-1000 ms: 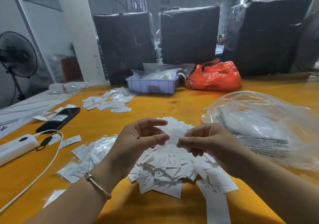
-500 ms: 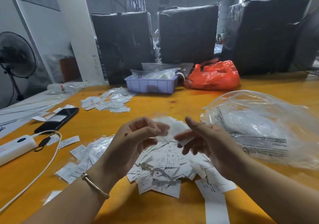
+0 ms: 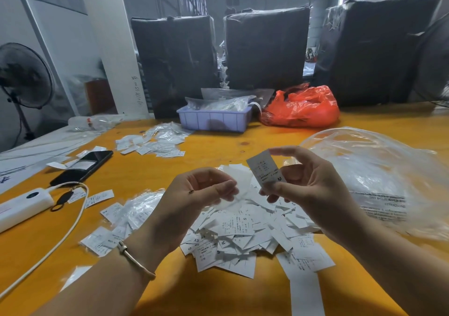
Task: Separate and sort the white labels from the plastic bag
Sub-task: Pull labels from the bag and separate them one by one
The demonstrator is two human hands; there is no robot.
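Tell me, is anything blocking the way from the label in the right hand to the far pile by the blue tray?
Nothing visible blocks it. The right hand pinches the M label in the air, and only bare orange table lies between it and the far pile.

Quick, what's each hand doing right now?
Left hand: pinching a thin clear wrapper.
Right hand: pinching a white label marked M.
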